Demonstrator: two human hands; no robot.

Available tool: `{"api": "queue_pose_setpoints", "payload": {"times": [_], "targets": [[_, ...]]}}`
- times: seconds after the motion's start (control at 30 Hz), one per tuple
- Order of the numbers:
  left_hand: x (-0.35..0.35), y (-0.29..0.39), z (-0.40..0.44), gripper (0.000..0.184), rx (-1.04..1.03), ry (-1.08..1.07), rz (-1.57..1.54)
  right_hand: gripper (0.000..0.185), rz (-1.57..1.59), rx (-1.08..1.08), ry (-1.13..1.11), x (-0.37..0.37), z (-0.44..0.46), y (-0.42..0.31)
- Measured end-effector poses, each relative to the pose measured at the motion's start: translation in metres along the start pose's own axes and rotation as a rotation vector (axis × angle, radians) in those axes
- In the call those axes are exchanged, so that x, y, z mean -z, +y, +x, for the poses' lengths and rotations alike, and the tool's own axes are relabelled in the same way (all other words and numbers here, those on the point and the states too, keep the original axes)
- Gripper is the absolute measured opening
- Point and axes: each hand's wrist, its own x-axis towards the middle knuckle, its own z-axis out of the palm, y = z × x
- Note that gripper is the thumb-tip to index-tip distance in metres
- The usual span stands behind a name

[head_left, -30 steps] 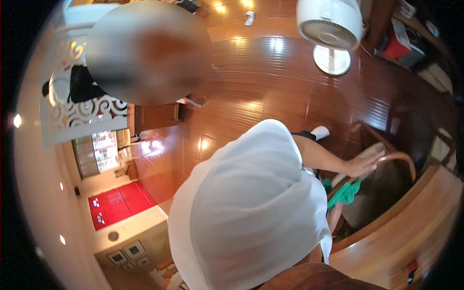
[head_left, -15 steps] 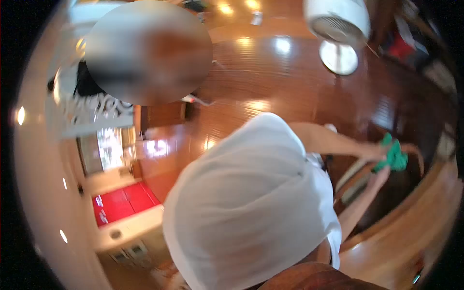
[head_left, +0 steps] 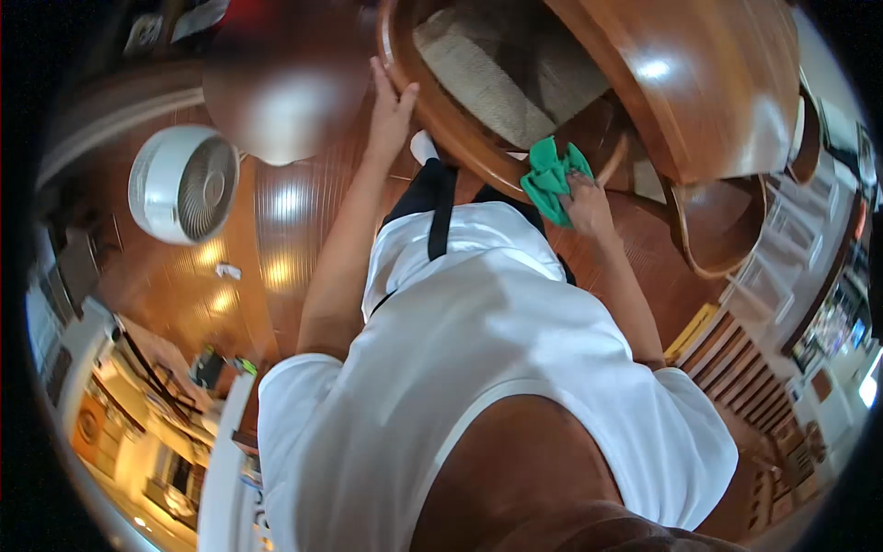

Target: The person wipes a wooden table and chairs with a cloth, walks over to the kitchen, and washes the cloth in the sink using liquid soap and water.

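Below the two outstretched bare arms, the white shirt (head_left: 497,313) lies nearest, with the dark trousers (head_left: 409,198) and a white-socked foot (head_left: 423,147) beyond it. The right hand (head_left: 586,201) is closed around a bunched green cloth (head_left: 549,180), whose folds meet the outer edge of a curved wooden frame (head_left: 460,145). The left hand (head_left: 391,115) is open, thumb held apart from the fingers, and its fingertips are at the same frame farther along its curve. Inside the frame shows a beige textured piece (head_left: 483,78); beside it spreads the broad, glossy wooden bench (head_left: 694,83). Past the bench's near corner is a rounded wooden chair (head_left: 722,221). Out to the left, a white fan (head_left: 184,184) stands over the shiny wooden floor (head_left: 294,221), and a small white item (head_left: 228,270) lies well apart from the hands. Wooden slats (head_left: 740,373) and white chairs (head_left: 782,239) show on the far right.
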Motion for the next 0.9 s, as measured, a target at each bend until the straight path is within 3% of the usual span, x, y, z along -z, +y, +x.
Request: {"api": "queue_pose_setpoints", "payload": {"times": [0.07, 0.17, 0.27, 0.3, 0.4, 0.5, 0.7, 0.8, 0.9], "targets": [[-0.006, 0.0, 0.014, 0.084, 0.082, 0.041, 0.055, 0.038, 0.135, -0.112, 0.036, 0.038, -0.025, -0.021], [-0.007, 0.004, 0.012, 0.082, 0.07, 0.097, 0.013, 0.041, 0.353, -0.287, 0.313, 0.045, -0.065, -0.031], [-0.014, 0.018, 0.012, 0.079, 0.053, 0.13, -0.024, 0.05, 0.327, -0.347, 0.634, 0.024, -0.077, -0.016], [-0.014, 0.029, 0.01, 0.08, 0.101, 0.119, 0.008, 0.062, 0.294, -0.337, 0.657, 0.0, -0.074, -0.006], [-0.014, 0.029, 0.01, 0.08, 0.047, 0.098, 0.022, 0.074, 0.512, -0.459, 0.62, -0.048, -0.019, -0.006], [-0.014, 0.022, 0.012, 0.079, 0.064, 0.078, 0.056, 0.08, 0.363, -0.642, 0.565, -0.031, 0.022, 0.015], [-0.019, 0.037, 0.008, 0.076, 0.12, 0.065, 0.042, 0.055, 0.38, -0.698, 0.328, -0.003, 0.087, 0.12], [-0.016, 0.018, 0.012, 0.075, 0.047, 0.064, 0.042, 0.048, 1.301, -0.537, 0.362, -0.036, 0.099, 0.18], [-0.015, 0.013, 0.009, 0.074, 0.013, 0.101, 0.069, 0.036, 1.797, -0.577, 0.628, -0.061, 0.074, 0.167]]}}
